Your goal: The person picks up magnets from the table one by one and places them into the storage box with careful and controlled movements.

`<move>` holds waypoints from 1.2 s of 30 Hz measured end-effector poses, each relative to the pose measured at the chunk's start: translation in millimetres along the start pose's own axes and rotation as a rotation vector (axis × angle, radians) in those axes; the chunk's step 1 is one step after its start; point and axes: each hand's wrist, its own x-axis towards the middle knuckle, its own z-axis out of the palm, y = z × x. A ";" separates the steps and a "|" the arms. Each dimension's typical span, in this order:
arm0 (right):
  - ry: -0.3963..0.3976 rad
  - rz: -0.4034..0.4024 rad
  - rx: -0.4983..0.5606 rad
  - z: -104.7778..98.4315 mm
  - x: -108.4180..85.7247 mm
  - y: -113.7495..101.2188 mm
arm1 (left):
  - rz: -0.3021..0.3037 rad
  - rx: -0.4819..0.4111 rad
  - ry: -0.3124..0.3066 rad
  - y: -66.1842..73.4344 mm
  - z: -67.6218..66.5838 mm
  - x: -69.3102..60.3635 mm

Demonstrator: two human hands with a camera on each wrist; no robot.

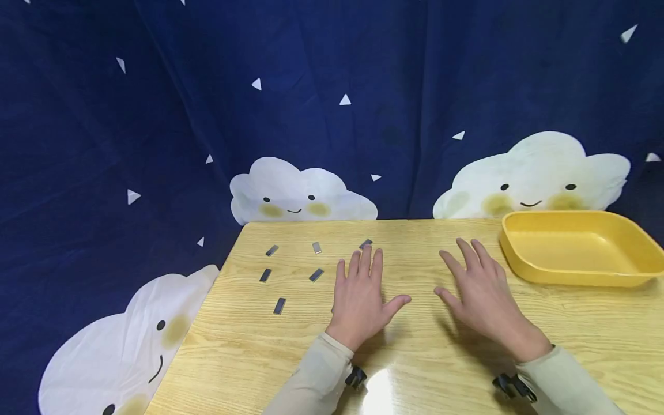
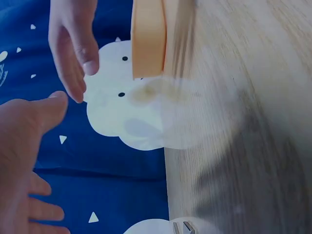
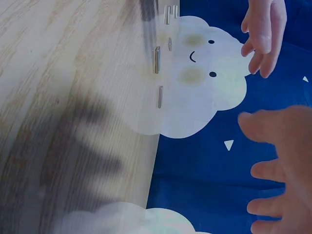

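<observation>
Both hands hover above the wooden table, fingers spread and holding nothing. The left hand (image 1: 360, 302) is nearest to the small dark rectangular pieces; its fingertips overlap one piece (image 1: 366, 244) in the head view, and another beside its palm is mostly hidden. Further left lie several more, among them a dark piece (image 1: 279, 306), one at an angle (image 1: 316, 275) and a lighter grey one (image 1: 317, 248). The right hand (image 1: 482, 294) is left of the yellow tray (image 1: 581, 278), apart from it. In the right wrist view, thin pieces (image 3: 157, 60) lie on the tabletop.
The wooden table (image 1: 233, 357) ends at a dark blue curtain (image 1: 321, 57) with white triangles and smiling clouds. The yellow tray stands at the table's back right. Black straps (image 1: 355, 377) show at both wrists, below the sleeves.
</observation>
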 end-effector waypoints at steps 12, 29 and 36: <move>0.187 -0.109 0.096 -4.8 0.8 -2.8 | 0.172 -0.045 0.254 -1.1 -5.8 -1.1; 0.097 -0.131 0.095 -2.7 -2.8 -6.1 | 0.160 -0.033 0.245 -2.3 -6.9 -4.9; 0.045 -0.124 0.086 -5.2 -3.5 -1.3 | 0.123 -0.012 0.222 -4.6 -8.4 -5.6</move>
